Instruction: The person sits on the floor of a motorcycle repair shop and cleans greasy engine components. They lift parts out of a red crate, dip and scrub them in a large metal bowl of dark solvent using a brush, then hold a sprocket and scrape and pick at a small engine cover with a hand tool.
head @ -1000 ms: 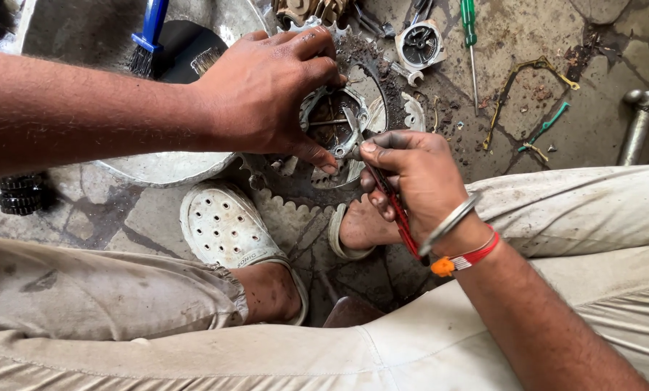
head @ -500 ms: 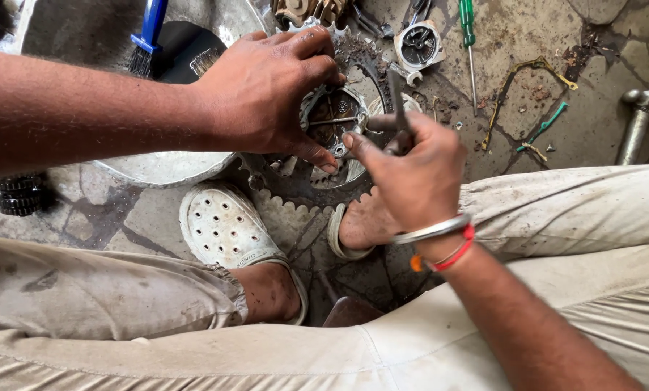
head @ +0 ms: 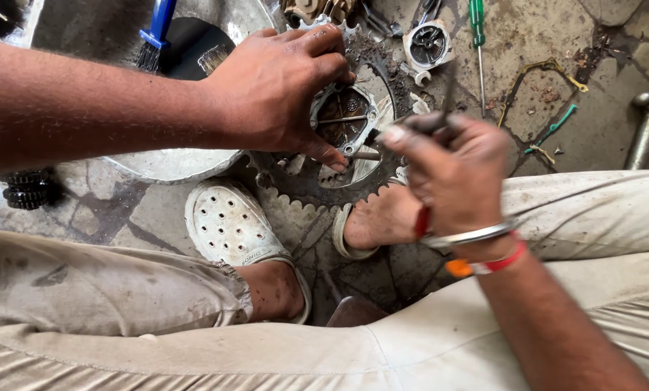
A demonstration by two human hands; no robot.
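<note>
Sprocket [head: 317, 181] on floor [head: 607, 123] — basin [head: 172, 163] left, screwdriver [head: 478, 36] right.

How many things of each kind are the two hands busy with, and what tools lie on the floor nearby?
Toothed sprocket: 1, steadied by the left hand
Red-handled tool: 1, in the right hand
Green screwdriver: 1
Blue-handled brush: 1
Total: 4

— What carries everything here?
— A cracked stone floor [head: 614, 123], grimy and stained.
— What lies on it?
— A green-handled screwdriver [head: 477, 29] up top, a small round metal part [head: 427, 45] just beside it, a stack of dark gears [head: 26, 190] at the left, a metal basin [head: 165, 163], and a grey pipe [head: 646, 127] at the right edge.
</note>
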